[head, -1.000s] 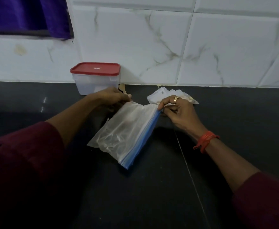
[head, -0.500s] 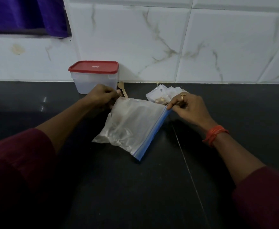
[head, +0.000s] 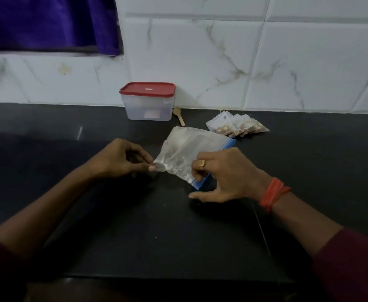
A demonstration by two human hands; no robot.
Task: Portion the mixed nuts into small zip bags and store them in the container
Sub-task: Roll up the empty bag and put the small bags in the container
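Note:
A large clear zip bag with a blue zip strip lies flat on the black counter and looks nearly empty. My left hand pinches its near left corner between thumb and fingers. My right hand, with a gold ring, grips the bag's near edge beside the blue strip. Several small filled zip bags of nuts lie fanned out behind it to the right. A clear container with a shut red lid stands against the wall. A small wooden spoon lies beside the container.
White marble-patterned tiles close off the back of the counter. A purple cloth hangs at the upper left. The counter's front edge runs close below my forearms.
Both hands have slid down from the bag's far corners to its near side. The bag now lies flatter on the counter, and the small bags behind it are uncovered.

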